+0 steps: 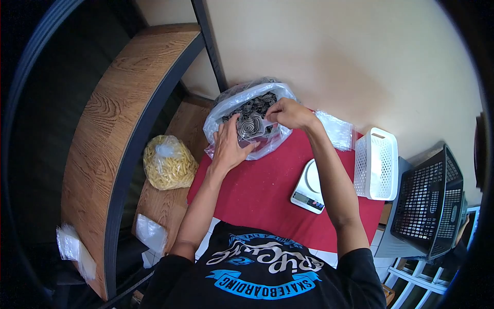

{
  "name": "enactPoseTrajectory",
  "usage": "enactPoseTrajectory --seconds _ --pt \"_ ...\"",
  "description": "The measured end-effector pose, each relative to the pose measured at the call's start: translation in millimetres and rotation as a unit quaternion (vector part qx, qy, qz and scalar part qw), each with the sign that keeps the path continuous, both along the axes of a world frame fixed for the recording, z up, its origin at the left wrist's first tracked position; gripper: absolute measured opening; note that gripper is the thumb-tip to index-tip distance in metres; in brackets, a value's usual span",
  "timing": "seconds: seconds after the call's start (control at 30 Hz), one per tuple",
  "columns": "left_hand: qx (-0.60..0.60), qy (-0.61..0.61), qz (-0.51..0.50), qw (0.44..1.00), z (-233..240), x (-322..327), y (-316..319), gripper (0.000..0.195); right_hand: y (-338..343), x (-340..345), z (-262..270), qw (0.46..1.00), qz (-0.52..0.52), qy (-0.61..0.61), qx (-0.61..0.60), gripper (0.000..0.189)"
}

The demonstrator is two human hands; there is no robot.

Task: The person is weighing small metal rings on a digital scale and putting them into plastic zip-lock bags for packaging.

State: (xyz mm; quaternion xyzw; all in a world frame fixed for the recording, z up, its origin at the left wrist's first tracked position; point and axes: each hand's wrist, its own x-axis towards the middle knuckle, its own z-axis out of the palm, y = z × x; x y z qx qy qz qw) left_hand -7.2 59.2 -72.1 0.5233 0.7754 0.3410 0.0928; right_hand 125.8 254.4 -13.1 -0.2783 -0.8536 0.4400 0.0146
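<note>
A large clear plastic bag (285, 90) stands with its mouth wide at the back of a red-covered table (266, 185). Black-and-white spiral snack pieces (262, 102) fill it. Over this mouth I hold a small clear plastic bag (264, 141) with some spirals in it. My left hand (229, 148) grips its left side, thumb and fingers spread around it. The fingertips of my right hand (289, 112) are pinched together at its upper right edge, partly hidden by the hand itself. A white digital kitchen scale (303, 193) sits under my right forearm.
Empty clear bags (335, 129) lie by the wall, beside a white perforated basket (382, 166). A black plastic crate (420, 204) is at right, a person's hand (463, 228) near it. Left are wooden shelves (104, 116), a bag of yellowish snacks (170, 170) and more clear bags (150, 233).
</note>
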Motion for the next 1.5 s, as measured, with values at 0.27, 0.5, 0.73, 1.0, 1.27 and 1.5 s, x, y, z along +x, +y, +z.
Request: enactPoseTrajectory --seconds 0.27,0.5,0.73,1.0,1.27,1.5 --pt "0.015 -0.036 0.006 0.999 6 2 0 0.099 -17 4 39 0.993 -0.002 -0.007 0.120 0.024" --pt "0.056 -0.050 0.008 0.997 3 5 0 0.096 -11 15 30 0.996 -0.040 0.011 0.081 0.023" --pt "0.146 -0.122 0.002 0.982 -14 -8 -10 0.086 -13 26 18 0.977 -0.173 0.103 -0.065 0.023" --pt "0.381 -0.621 -0.220 0.649 0 -31 -23 0.065 -49 6 -71 0.977 -0.178 0.114 -0.018 0.023" --pt "0.400 -0.721 -0.267 0.498 11 -1 -22 0.075 -116 9 -27 0.944 -0.144 0.255 -0.151 0.028" --pt "0.218 -0.715 -0.328 0.578 20 36 -17 0.096 -135 62 -17 0.900 -0.067 0.282 -0.326 0.016"
